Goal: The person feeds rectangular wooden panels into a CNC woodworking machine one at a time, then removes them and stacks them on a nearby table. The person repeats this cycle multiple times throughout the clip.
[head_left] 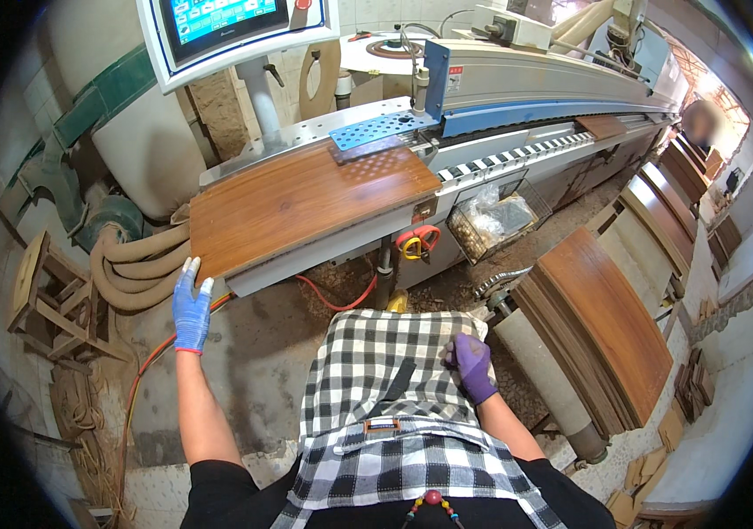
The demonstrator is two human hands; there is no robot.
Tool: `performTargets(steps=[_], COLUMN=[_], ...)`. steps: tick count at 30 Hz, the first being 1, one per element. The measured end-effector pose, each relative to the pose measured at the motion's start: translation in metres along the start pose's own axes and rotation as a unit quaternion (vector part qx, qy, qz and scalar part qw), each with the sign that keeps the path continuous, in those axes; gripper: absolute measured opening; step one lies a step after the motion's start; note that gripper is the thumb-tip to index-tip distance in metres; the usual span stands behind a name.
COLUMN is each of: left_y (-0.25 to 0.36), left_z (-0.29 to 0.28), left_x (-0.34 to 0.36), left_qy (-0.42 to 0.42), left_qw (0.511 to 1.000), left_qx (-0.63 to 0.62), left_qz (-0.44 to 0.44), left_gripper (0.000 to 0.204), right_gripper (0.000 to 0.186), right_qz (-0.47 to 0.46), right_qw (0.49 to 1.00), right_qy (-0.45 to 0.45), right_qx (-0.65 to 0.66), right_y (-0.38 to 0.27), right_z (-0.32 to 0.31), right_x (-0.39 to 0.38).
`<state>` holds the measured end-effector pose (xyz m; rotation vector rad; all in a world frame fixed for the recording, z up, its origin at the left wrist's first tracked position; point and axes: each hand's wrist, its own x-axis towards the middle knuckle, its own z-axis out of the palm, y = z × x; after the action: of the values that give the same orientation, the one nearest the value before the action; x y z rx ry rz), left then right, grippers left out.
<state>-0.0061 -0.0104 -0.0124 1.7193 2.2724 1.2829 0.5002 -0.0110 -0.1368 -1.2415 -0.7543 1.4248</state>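
A wood-grain panel (pixel 306 207) lies flat on the near end of a long machine bed, its far right part under a blue perforated plate (pixel 374 130). At its near left corner is my left hand (pixel 191 309), in a blue glove with white fingertips. Those fingers are stretched out, their tips at the panel's edge. My right hand (pixel 473 367), in a purple glove, is curled closed against the checked apron (pixel 394 370) at my front, and nothing shows in it. Its palm side is hidden.
A stack of wood-grain panels (pixel 601 331) rests on a roller stand at the right. Red-handled scissors (pixel 418 240) hang under the bed beside a wire basket (pixel 500 220). A screen (pixel 226 18) stands at the upper left, hoses (pixel 134 269) and a wooden stool (pixel 63 300) below it.
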Motion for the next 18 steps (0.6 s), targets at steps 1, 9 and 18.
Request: performTargets(steps=[1, 9, 18], left_y=[0.0, 0.003, 0.051], left_z=[0.0, -0.001, 0.019], left_x=[0.0, 0.003, 0.012], left_qy=[0.0, -0.006, 0.005], left_qw=[1.0, 1.0, 0.996], left_qx=[-0.004, -0.007, 0.093], left_qz=[-0.003, -0.002, -0.001], left_gripper=[0.05, 0.052, 0.06], right_gripper=[0.032, 0.021, 0.032], right_qz=[-0.003, 0.002, -0.024], right_qw=[1.0, 0.999, 0.999], right_qy=[-0.001, -0.018, 0.023], right_qx=[0.0, -0.031, -0.024], right_y=[0.0, 0.005, 0.0], right_z=[0.0, -0.006, -0.003], right_x=[0.0, 0.005, 0.004])
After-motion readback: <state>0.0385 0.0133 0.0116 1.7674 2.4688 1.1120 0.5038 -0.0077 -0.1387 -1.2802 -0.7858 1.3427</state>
